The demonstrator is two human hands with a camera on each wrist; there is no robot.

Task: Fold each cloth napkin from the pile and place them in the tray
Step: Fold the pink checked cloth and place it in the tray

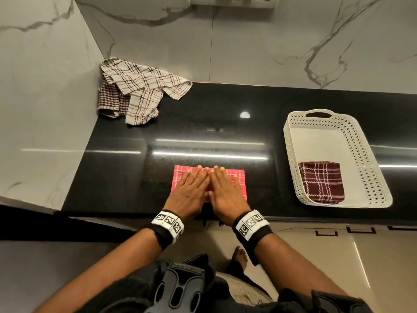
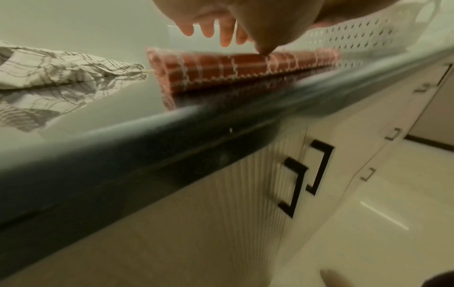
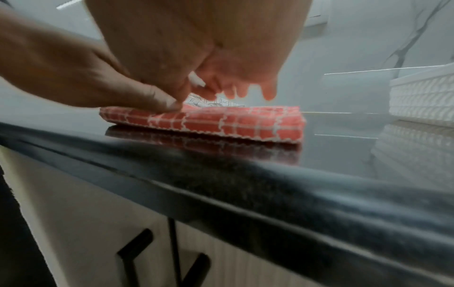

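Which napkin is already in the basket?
The dark maroon checked napkin, folded in the white tray. The pink one is under the hands; the pale ones are piled unfolded.

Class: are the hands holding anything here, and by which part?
Nothing is gripped. Left hand and right hand press flat on the folded pink napkin's top.

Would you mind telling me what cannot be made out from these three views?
- Head view: the middle of the pink napkin is covered by the left hand and right hand; its layers cannot be counted.
- Head view: how many cloths make up the pile is unclear; they overlap.
- Left wrist view: the tray is blurred and cut off by the hand; its contents are hidden.
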